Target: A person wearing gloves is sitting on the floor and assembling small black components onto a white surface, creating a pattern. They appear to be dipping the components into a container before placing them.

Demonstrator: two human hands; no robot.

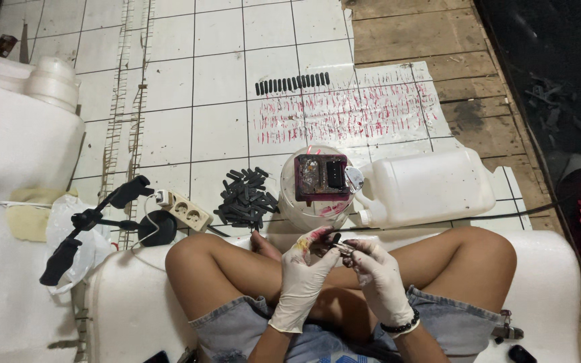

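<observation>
Two gloved hands meet above my crossed legs, head view. My left hand (306, 269) and right hand (376, 272) both pinch one small black piece (336, 240), fingertips pressed together on it; a thin tool seems to lie between them, too small to tell.

Landmark: the round white tub (307, 208) just ahead of my knees.
- On its lid: a dark red-stained block (321, 177).
- Left of tub: loose pile of black pieces (245, 199), apparently still waiting.
- Beyond tub: neat row of black pieces (292, 83) at the edge of a white sheet covered with red marks (358, 111), apparently finished.
- Right of tub: white jug (432, 185) on its side; contents not visible.
- Further left: power strip (186, 212).

Judgement: partway through; the pile outnumbers the row.
</observation>
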